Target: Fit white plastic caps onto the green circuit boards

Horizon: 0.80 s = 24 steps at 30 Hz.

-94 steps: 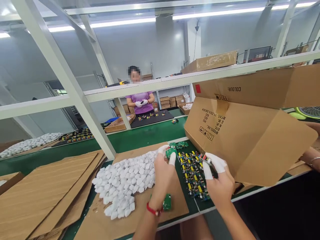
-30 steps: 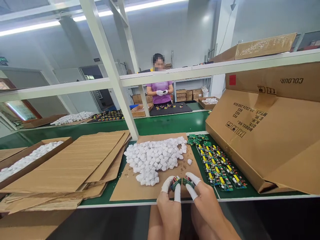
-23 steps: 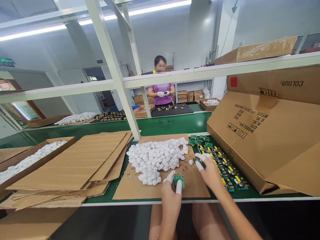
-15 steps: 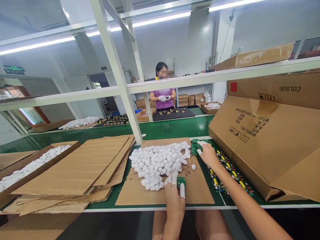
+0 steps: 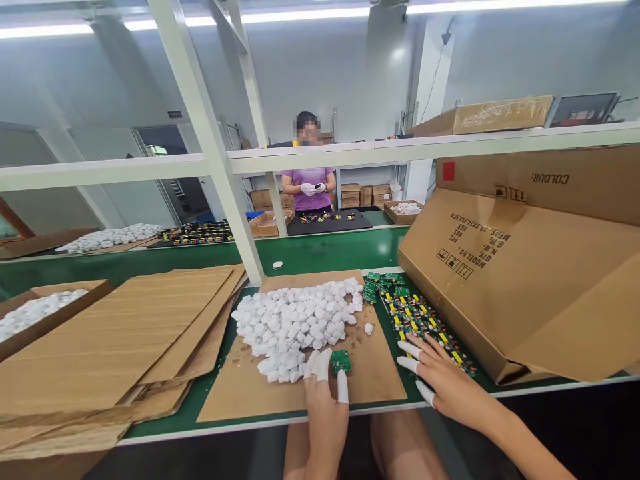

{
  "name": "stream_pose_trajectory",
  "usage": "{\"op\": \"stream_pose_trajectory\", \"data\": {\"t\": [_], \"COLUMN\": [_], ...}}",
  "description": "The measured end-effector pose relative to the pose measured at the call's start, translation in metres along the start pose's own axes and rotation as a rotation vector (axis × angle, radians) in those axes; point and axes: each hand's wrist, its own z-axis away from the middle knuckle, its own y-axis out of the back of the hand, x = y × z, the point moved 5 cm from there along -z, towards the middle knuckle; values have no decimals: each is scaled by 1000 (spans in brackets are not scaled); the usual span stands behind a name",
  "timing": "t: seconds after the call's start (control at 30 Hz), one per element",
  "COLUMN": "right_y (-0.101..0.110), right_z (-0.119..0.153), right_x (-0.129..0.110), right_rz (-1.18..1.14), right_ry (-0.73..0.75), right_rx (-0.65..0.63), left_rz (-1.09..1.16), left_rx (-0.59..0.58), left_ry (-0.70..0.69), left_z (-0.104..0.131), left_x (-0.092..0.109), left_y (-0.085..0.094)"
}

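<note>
Pinching a small green circuit board (image 5: 341,361) at the cardboard sheet's (image 5: 380,383) near edge, left hand (image 5: 324,393) gripped narrowly; right hand (image 5: 443,377) lay spread, empty, beside the board rows (image 5: 420,320).

Pale walls (image 5: 325,73) — strip lights (image 5: 300,13), white racking (image 5: 210,147)

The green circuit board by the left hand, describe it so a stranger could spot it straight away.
Find the cardboard sheet bearing the heap of white caps. At the heap's near edge, the left hand pinches one small green circuit board. It lies alone on cardboard, unlike the rows of boards to the right.
</note>
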Motion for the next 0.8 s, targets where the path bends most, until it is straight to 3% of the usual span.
{"op": "stream_pose_trajectory", "data": {"t": [0.17,0.23,0.3,0.37,0.57,0.67,0.8], "right_y": [7,16,29,46,91,92,81], "right_z": [-13,-15,-17,-20,-15,1,24], "right_x": [-9,-6,3,20,72,74,55], "right_rz": [163,144,64,-46,-505,-844,-1254], "right_ry": [39,91,110,33,-509,-624,-688], "right_rx": [-130,-106,-12,128,626,776,833], "left_rz": [-6,-2,13,20,0,39,275], "left_rx": [9,36,48,38,93,101,136], "left_ry": [-38,-46,-43,-40,-32,16,260], "left_z": [-1,-1,-1,0,-2,-1,6], "left_x": [4,4,3,0,-11,-4,17], "left_y": [0,1,1,-2,-4,0,5]}}
